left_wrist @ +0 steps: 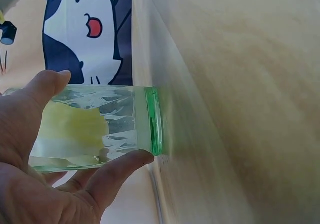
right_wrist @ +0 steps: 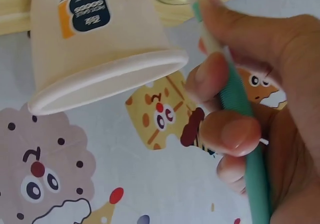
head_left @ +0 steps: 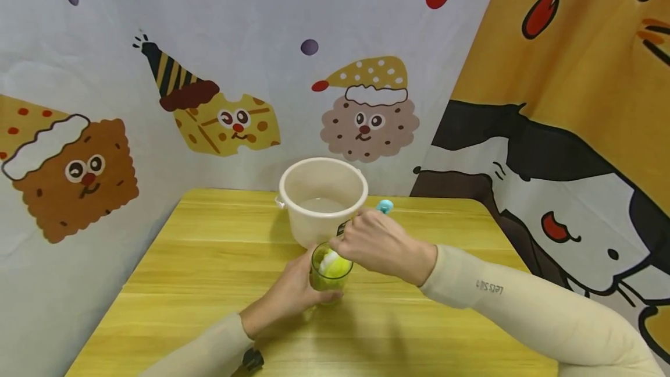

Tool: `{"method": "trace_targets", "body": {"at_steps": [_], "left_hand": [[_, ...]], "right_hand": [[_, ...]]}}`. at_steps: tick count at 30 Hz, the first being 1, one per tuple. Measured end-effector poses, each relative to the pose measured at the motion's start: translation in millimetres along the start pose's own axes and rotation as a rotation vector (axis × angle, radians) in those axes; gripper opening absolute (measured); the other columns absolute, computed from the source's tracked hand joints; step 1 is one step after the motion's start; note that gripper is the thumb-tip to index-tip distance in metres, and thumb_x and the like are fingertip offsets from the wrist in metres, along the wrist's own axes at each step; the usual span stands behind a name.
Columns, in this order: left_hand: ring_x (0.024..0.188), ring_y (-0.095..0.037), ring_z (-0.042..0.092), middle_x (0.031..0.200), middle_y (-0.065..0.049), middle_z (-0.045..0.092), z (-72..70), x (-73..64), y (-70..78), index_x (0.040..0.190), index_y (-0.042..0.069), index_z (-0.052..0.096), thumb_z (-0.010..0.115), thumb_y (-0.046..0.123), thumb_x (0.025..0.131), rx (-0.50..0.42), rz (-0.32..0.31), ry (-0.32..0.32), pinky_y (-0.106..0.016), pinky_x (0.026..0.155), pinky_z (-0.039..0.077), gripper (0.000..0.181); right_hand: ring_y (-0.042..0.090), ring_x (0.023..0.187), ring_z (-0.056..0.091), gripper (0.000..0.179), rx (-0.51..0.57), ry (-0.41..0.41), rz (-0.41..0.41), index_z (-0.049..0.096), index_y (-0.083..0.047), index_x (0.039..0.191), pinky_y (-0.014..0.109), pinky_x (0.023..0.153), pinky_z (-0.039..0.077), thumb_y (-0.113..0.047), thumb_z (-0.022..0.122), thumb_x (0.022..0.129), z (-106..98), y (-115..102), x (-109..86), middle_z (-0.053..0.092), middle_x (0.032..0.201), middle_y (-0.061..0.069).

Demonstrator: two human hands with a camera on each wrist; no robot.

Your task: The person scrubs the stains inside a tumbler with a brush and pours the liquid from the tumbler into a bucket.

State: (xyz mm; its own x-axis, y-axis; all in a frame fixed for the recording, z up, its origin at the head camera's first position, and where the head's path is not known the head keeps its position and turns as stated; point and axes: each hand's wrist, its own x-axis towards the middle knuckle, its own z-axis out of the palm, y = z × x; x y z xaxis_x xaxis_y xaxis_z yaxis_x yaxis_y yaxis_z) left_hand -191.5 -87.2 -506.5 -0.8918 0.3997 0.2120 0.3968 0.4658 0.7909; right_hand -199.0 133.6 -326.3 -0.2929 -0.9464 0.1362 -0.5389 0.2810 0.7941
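Note:
My left hand (head_left: 293,290) grips a clear green drinking glass (head_left: 323,284) round its side, thumb and fingers on opposite walls. In the left wrist view the green base of the glass (left_wrist: 154,119) is close to the tabletop; I cannot tell whether it touches. My right hand (head_left: 379,246) is above the rim and holds a sponge cup brush by its teal and white handle (right_wrist: 240,102), fingers curled round it. The brush's yellow and white sponge head (head_left: 335,265) is inside the glass. The handle's light-blue end (head_left: 384,206) sticks out behind the right hand.
A cream plastic bucket (head_left: 306,223) stands just behind the glass, with a label on its side. Beneath everything is a yellow wood-grain table (head_left: 209,260). A cartoon-printed cloth (head_left: 251,16) hangs behind the table's back edge.

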Motion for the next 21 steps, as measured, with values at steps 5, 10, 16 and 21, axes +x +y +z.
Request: {"method": "trace_targets", "body": {"at_steps": [5,10,16,21], "left_hand": [[0.132,-0.020,0.075,0.147,0.000,0.075,0.4,-0.2,0.1,0.162,0.022,0.052,0.106,0.039,0.086,-0.001,0.007,0.006,-0.044,0.111,0.065,0.095],[0.135,-0.021,0.075,0.149,0.000,0.075,0.7,-0.2,0.3,0.162,0.022,0.052,0.107,0.035,0.086,-0.009,0.008,0.013,-0.048,0.113,0.065,0.094],[0.140,-0.024,0.074,0.154,-0.002,0.074,1.4,0.4,1.3,0.164,0.023,0.051,0.107,0.032,0.086,-0.031,0.002,0.014,-0.054,0.119,0.063,0.096],[0.141,-0.025,0.074,0.155,-0.003,0.073,2.3,0.6,0.3,0.167,0.022,0.049,0.106,0.031,0.087,-0.036,0.006,0.006,-0.055,0.119,0.062,0.099]], "right_hand": [[0.010,0.056,0.030,0.026,0.027,-0.026,-0.067,0.068,-0.032,0.085,0.026,0.054,0.028,-0.017,0.089,0.087,2,6,3.5,0.047,0.056,-0.011],[0.013,0.056,0.031,0.025,0.039,-0.059,-0.112,0.069,-0.033,0.087,0.028,0.055,0.026,-0.019,0.089,0.085,-1,9,7.3,0.048,0.057,-0.011],[0.013,0.055,0.039,0.026,0.018,-0.079,-0.150,0.067,-0.033,0.090,0.028,0.057,0.035,-0.022,0.090,0.085,-2,12,7.8,0.054,0.061,-0.011],[0.010,0.059,0.057,0.020,-0.031,-0.036,-0.164,0.071,-0.038,0.092,0.027,0.072,0.044,-0.032,0.089,0.099,-1,11,8.8,0.068,0.065,-0.011]]}}
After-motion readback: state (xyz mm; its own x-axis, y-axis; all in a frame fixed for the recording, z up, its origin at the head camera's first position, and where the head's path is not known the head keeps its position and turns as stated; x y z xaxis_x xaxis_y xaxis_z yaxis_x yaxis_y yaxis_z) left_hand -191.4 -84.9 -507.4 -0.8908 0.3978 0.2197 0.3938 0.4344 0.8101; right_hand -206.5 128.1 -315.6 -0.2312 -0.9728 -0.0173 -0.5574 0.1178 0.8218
